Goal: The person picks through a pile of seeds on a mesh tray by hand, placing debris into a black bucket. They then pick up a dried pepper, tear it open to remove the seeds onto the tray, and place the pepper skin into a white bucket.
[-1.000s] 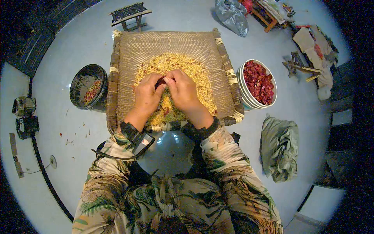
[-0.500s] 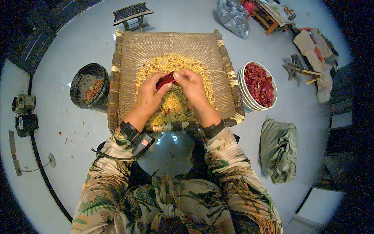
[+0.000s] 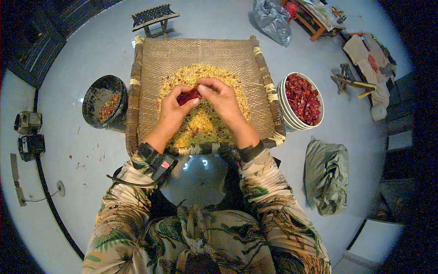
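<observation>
red dried chilli (image 3: 188,96) pinched between both hands, left hand (image 3: 172,111) and right hand (image 3: 222,100), fingertips together over the woven tray (image 3: 155,59)

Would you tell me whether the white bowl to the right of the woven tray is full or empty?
Full, or nearly: the white bowl holds red chilli pieces that cover its inside almost up to the rim.

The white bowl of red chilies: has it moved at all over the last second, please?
No; the white bowl still sits close beside the woven tray's right rim.
</observation>
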Demonstrator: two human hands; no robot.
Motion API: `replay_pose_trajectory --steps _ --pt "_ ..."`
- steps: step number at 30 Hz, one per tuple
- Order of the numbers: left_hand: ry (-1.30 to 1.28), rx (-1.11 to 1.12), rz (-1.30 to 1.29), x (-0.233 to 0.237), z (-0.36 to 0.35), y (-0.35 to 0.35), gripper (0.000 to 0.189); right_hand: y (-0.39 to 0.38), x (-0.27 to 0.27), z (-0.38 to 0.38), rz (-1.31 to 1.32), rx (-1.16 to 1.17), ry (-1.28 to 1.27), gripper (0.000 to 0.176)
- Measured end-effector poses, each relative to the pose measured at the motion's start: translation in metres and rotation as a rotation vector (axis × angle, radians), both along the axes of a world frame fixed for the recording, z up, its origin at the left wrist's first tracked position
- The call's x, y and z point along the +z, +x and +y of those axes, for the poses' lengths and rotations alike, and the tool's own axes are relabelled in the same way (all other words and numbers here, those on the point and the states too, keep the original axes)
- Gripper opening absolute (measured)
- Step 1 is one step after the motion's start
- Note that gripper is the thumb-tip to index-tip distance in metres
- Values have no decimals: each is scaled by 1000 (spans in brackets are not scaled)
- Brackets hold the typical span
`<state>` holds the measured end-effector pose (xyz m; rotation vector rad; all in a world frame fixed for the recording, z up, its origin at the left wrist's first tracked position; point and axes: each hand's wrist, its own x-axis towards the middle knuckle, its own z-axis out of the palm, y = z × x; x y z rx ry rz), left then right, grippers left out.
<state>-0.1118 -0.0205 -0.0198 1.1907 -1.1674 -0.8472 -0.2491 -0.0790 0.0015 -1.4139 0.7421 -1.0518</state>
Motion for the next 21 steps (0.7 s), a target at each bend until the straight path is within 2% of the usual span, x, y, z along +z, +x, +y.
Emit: replay_pose_trajectory --steps 5,6,9,17,21 --pt "31 -32 -15 3 0 -1 27 5 -6 6 7 36 -18 25" --pt "39 -41 -7 6 1 -2 27 5 -9 5 43 16 -64 24" --pt "56 8 -191 14 5 -3 27 5 -13 4 128 -33 -179 21" --pt "37 13 -259 10 3 -2 26 4 -6 5 212 -104 -437 17" --pt "25 20 -234 13 4 -4 24 5 -5 6 208 -113 -471 16"
